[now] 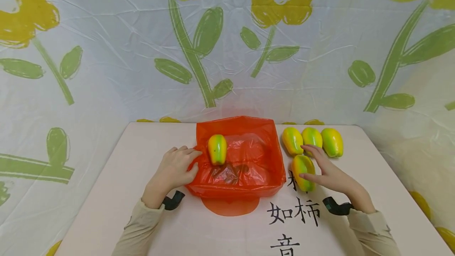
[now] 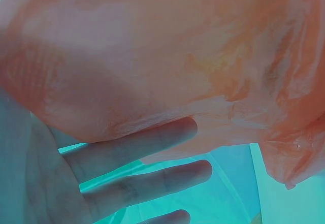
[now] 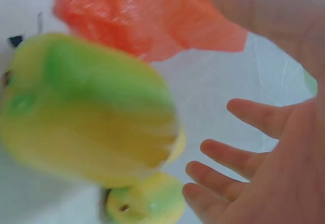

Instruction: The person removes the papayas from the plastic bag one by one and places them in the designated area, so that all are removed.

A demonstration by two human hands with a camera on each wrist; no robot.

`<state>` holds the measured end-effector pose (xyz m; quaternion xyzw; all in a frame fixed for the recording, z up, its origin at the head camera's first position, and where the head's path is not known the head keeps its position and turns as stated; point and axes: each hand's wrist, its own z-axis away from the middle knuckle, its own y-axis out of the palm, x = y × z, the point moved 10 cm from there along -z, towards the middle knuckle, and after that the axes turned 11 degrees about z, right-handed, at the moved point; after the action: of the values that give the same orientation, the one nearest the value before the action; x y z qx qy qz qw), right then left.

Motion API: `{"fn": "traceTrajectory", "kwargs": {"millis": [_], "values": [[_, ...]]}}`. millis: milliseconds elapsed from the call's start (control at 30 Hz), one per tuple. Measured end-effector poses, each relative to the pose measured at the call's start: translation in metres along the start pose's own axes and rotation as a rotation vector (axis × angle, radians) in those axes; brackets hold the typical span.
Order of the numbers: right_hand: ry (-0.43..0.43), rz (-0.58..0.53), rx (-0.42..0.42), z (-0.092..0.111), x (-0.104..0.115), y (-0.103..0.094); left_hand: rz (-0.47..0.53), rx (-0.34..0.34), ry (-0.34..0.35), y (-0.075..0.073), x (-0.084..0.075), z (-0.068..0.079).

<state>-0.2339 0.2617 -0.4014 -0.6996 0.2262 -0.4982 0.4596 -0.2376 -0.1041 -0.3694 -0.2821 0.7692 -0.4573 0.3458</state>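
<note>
A red plastic bag (image 1: pixel 227 191) stands with its mouth wide on the table, holding one yellow-green, papaya-like fruit (image 1: pixel 217 149). My left hand (image 1: pixel 175 171) touches the bag's left side. In the left wrist view, its fingers (image 2: pixel 137 150) stretch straight along the red plastic; the thumb is hidden there. To the bag's right, my right hand (image 1: pixel 330 173) spreads around the nearest papaya-like fruit (image 1: pixel 301 181). A gap shows between the palm and this fruit (image 3: pixel 91 107) in the right wrist view, with the fingers extended and apart.
Three more yellow-green fruits, including the rightmost fruit (image 1: pixel 332 142), sit in a row at the table's back right. Black characters (image 1: pixel 307 212) mark the pale table (image 1: pixel 220 236). A flower-printed curtain (image 1: pixel 142 50) hangs behind the table and along its sides.
</note>
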Motion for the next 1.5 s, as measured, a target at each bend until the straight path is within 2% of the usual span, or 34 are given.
{"fn": "traceTrajectory", "kwargs": {"millis": [267, 533, 867, 1167, 1500], "values": [[-0.032, 0.023, -0.134, -0.022, 0.018, -0.021, -0.001, 0.008, -0.018, 0.001, 0.003, 0.000], [-0.045, -0.018, -0.249, -0.051, 0.048, -0.038, 0.008, 0.007, -0.015, 0.002, 0.004, 0.001], [-0.141, -0.002, -0.196, -0.100, 0.099, -0.046, 0.009, 0.010, -0.023, 0.001, 0.005, 0.001], [-0.220, 0.083, -0.122, -0.142, 0.143, -0.030, 0.018, 0.010, -0.027, 0.001, 0.005, 0.001], [-0.268, 0.179, -0.031, -0.185, 0.181, 0.017, 0.014, 0.014, -0.022, 0.001, 0.005, 0.002]]}}
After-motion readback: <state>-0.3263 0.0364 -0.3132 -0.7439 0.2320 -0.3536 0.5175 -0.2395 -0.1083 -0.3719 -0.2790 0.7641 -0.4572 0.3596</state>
